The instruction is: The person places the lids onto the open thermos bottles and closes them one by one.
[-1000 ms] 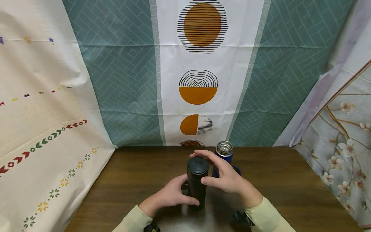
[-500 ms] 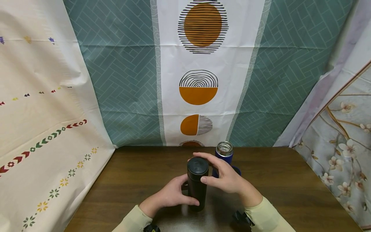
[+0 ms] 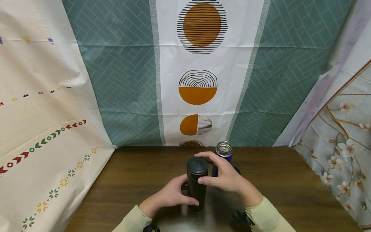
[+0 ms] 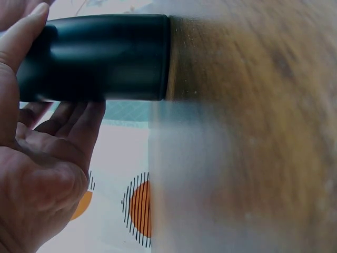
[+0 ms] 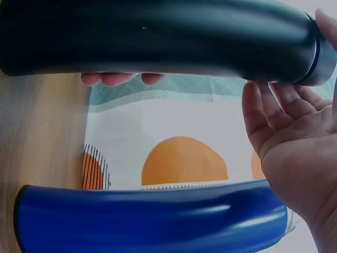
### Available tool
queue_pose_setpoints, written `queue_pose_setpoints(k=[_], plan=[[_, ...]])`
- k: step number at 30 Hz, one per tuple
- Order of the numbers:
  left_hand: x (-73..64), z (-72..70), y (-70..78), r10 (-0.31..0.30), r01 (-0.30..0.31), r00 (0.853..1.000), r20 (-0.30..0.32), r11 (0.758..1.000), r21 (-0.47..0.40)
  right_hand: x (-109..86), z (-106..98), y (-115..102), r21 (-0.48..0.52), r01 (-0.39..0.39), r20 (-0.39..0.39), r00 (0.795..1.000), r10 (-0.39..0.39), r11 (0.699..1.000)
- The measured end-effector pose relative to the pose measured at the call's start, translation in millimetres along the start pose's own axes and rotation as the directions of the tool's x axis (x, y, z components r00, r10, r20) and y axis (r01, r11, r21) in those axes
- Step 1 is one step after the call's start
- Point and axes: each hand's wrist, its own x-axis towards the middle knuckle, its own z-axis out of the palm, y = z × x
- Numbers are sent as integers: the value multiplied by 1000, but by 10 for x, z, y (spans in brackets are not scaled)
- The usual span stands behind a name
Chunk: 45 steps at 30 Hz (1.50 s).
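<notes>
Black flask (image 3: 197, 191): a tall, smooth, satin-dark cylinder, standing upright on the worktop (image 3: 139, 180) between the two hands, a pale highlight along its side.
Flask top (image 3: 197, 165): black and round, with a seam line just below it.
Left hand (image 3: 177, 192): wrapped round the lower body, thumb across the near side, fingers behind, spread to the flask's width.
Right hand (image 3: 224, 175): curved round the upper end, thumb near the seam, fingertips touching the far side.
Blue flask (image 5: 152, 219): glossy, upright, uncapped, its bare metal mouth showing, just beyond the right hand.
Backdrop (image 3: 116, 80): green and white cloth with orange discs.
</notes>
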Motion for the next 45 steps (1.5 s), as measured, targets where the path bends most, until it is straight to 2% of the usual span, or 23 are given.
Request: queue_pose_setpoints(k=[20, 31, 34, 40, 45], plan=[[-18, 2, -12, 6, -5, 1000, -7, 1000, 20, 10, 7, 8, -71, 5, -46, 999, -8, 997], [-16, -4, -8, 0, 1, 1000, -6, 1000, 10, 15, 7, 2, -78, -21, -49, 999, 17, 997], [-13, -10, -10, -3, 4, 1000, -2, 1000, 8, 15, 9, 21, -54, 6, -22, 1000, -8, 999], [-5, -8, -17, -5, 5, 1000, -1, 1000, -2, 21, 21, 41, 55, 116, 69, 990, -120, 992], [-1, 0, -18, -7, 7, 1000, 0, 1000, -1, 21, 23, 25, 90, 134, 84, 986, -142, 987]])
